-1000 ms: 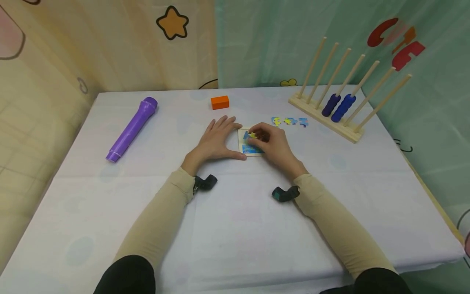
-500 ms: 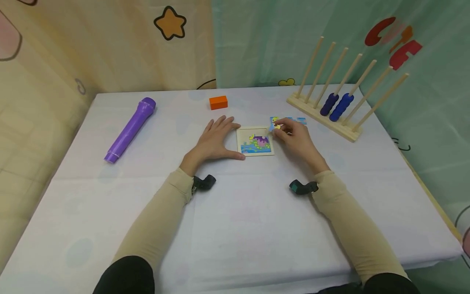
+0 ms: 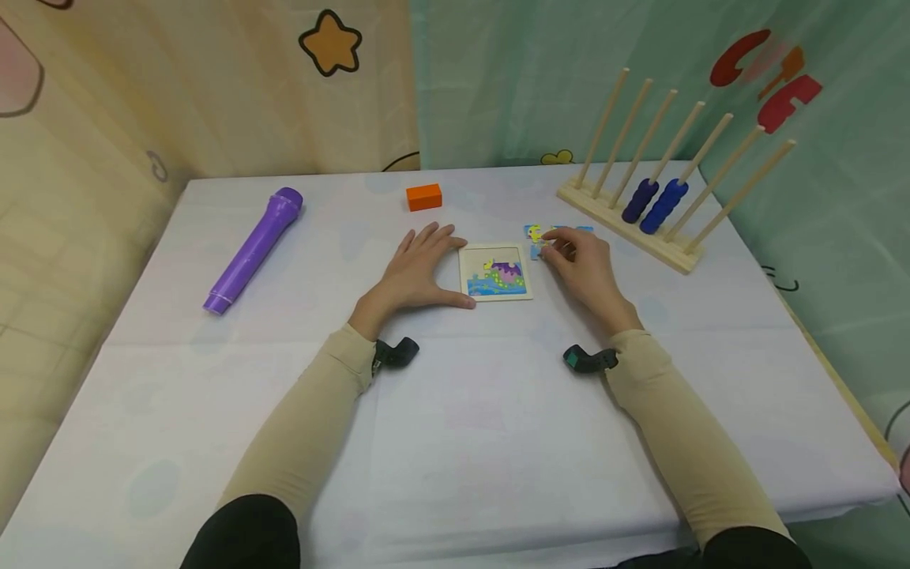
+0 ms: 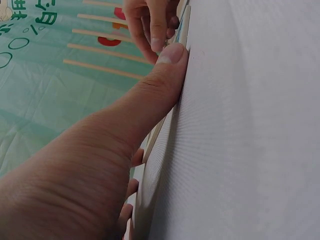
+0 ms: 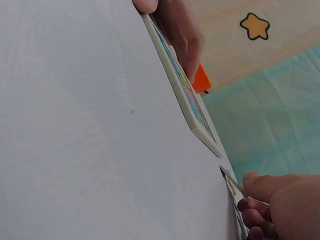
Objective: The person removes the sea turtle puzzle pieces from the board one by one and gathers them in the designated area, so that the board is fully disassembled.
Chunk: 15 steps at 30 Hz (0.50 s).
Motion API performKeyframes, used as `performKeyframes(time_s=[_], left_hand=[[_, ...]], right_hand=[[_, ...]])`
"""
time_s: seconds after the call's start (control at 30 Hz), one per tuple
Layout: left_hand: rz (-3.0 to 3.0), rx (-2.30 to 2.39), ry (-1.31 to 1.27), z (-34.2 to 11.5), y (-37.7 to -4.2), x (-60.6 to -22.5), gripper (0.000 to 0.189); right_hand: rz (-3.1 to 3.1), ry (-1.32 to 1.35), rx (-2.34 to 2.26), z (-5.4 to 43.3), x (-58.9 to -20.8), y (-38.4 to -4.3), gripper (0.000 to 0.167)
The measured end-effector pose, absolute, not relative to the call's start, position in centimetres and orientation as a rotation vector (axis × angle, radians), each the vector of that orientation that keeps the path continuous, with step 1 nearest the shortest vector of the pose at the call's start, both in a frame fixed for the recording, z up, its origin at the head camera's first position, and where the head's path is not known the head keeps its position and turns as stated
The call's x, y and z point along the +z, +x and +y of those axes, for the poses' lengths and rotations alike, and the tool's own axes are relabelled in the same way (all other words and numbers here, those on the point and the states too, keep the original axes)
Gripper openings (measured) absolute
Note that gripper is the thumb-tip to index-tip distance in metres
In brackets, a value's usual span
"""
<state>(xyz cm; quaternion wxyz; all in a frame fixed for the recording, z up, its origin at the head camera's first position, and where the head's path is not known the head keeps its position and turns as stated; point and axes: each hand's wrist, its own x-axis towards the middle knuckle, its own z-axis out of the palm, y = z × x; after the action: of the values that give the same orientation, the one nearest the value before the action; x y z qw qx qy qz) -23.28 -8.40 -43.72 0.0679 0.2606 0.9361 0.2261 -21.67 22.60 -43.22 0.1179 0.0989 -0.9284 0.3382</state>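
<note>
A small wooden jigsaw frame [image 3: 494, 295] lies mid-table, its lower part filled with a colourful dinosaur picture and bare wood along the top. My left hand [image 3: 423, 273] rests at its left side, fingers spread, thumb at the lower left corner and fingertips near the upper left. Right of the frame, my right hand [image 3: 584, 265] is bent over the loose pieces, thumb and forefinger pinching a blue-and-yellow puzzle piece [image 3: 535, 252]. The right wrist view shows thin pieces [image 5: 230, 181] at the thumb tip; the hand partly hides them. Behind lies another yellow-and-blue piece [image 3: 533, 232].
A wooden peg stand [image 3: 631, 229] with dark blue beads on two rods stands at the back right. An orange block [image 3: 424, 197] lies behind the frame. A purple tube [image 3: 252, 251] lies on the left of the white-covered table [image 3: 455, 442]. Curtains hang behind.
My right hand has left the frame and moved right to the loose pieces, uncovering the purple-and-green dinosaur part. Over the last half second it shifted slightly further right. My left hand stayed put.
</note>
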Motion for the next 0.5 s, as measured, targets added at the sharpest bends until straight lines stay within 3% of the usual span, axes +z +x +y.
performKeyframes(time_s=[0.2, 0.5], left_hand=[[2.818, 0.670, 0.786, -8.27, -23.25, -43.70, 0.106], [2.819, 0.667, 0.788, -8.25, -23.29, -43.71, 0.106]], right_hand=[[-2.709, 0.314, 0.977, 22.80, -43.39, -21.63, 0.031], [-2.665, 0.343, 1.004, 22.48, -43.58, -21.51, 0.025]])
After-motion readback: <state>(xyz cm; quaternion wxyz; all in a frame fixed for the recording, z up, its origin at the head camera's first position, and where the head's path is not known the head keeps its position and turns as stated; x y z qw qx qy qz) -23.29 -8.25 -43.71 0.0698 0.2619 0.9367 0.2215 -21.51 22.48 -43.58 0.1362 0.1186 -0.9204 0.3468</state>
